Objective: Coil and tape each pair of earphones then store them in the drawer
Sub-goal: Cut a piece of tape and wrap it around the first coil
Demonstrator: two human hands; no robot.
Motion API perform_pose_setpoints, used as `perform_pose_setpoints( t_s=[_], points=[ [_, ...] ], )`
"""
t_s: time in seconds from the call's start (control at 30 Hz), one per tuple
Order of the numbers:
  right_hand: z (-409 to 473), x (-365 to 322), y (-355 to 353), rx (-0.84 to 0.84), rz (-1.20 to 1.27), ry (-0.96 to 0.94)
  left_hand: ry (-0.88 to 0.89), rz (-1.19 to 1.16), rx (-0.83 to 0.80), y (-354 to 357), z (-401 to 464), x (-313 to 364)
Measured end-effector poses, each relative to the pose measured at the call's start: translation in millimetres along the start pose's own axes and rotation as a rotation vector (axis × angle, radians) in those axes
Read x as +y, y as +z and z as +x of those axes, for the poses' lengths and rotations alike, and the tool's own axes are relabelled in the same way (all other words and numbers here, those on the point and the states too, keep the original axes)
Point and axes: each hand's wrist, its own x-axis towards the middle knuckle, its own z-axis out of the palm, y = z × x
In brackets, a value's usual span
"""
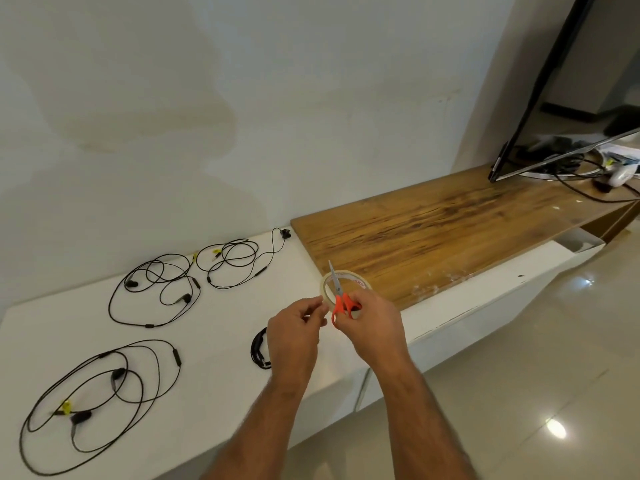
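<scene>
While your right hand [372,322] grips the orange-handled scissors [341,299], fingers curled through the loops and blades pointing up over the tape roll [344,284], your left hand [294,336] pinches something small between thumb and fingertips near the roll's edge, probably a tape end; it is too faint to confirm. Tape of this kind looks thin and sticky and likely folds on itself, so hold it taut by the very tip. One coiled pair of earphones [259,348] lies on the white table [214,341], partly hidden behind your left wrist. Judge it light and springy: pinch across the whole bundle, not one strand, or it may uncoil. Three loose pairs sprawl to the left: a near one [100,393], a middle one [156,289], a far one [239,261]. Their cords are limp and snag easily; the middle and far pairs lie close and may tangle. Lift by earbuds or plug. A wooden top [433,237] and a television [540,98] stand to the right, well apart. No open drawer is visible.
</scene>
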Motion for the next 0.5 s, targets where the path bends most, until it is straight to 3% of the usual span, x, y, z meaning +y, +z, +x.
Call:
perform_pose_setpoints(
  t_s=[0.27, 0.5],
  points=[
    [1, -1, -16, -0.035, -0.011, -0.057, 0.161, 0.251, -0.214, -25, 27, 9],
    [0, -3, -16, -0.047, 0.041, -0.101, 0.227, 0.388, -0.305, -33, 40, 17]
  ],
)
